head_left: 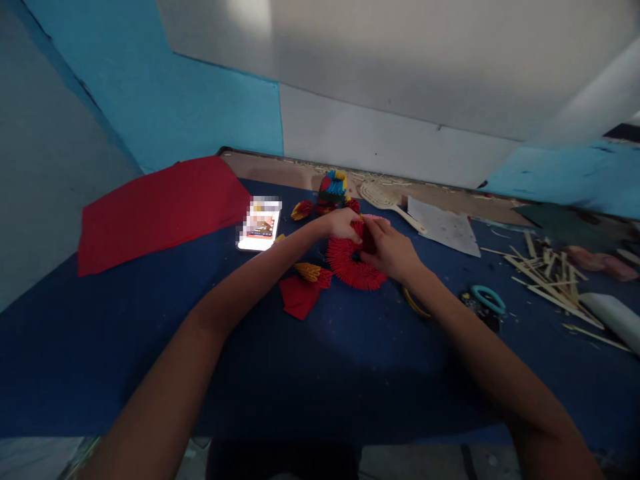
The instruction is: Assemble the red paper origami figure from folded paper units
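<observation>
A red ring of folded paper pieces (350, 265), spiky all round, lies on the blue table under both hands. My left hand (344, 223) is closed on its far left part, fingers curled over the edge. From the right, my right hand (393, 250) grips the ring, its bent fingers covering part of the centre. What lies between the fingertips is hidden. Just left of the ring are a yellow and red folded-paper piece (311, 272) and a red paper or cloth scrap (299, 298). Behind my left hand stands a multicoloured folded-paper piece (333, 188).
A lit phone (259, 225) lies left of my left forearm, near a large red sheet (160, 207). Farther back are a pale hairbrush (383, 197) and white paper (445, 225). Scissors with teal handles (487, 300) and scattered thin sticks (550, 277) lie right.
</observation>
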{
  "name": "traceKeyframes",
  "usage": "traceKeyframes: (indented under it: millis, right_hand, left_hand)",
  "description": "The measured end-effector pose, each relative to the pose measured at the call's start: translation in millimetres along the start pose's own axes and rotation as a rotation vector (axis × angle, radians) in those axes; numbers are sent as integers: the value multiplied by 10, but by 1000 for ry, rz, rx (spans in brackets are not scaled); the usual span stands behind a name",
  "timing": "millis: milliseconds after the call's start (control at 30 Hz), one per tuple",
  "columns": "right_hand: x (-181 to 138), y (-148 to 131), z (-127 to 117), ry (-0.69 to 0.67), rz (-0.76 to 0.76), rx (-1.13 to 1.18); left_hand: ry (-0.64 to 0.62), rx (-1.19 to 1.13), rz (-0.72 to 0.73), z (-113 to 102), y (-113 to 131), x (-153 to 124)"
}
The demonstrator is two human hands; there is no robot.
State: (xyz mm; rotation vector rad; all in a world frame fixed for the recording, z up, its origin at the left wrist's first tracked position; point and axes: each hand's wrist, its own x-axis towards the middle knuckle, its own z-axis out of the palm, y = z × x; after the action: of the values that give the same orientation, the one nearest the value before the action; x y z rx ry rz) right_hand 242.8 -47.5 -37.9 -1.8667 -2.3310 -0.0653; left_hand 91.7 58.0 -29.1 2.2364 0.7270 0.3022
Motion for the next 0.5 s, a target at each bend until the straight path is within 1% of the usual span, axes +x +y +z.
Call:
traceKeyframes:
  millis: [100, 167, 333, 500]
  right_hand:
    - [12, 50, 5, -4, -53, 22]
    - [13, 58, 2, 3, -61, 26]
    - [0, 10, -12, 12, -15, 3]
    - [-21, -57, -8, 24, 44, -45]
  left_hand:
    - [-12, 129, -33, -6, 22, -1]
    - [-33, 173, -46, -17, 53, -14]
    - [-41, 212, -54, -32, 122, -53]
    - [-61, 207, -59, -27, 124, -53]
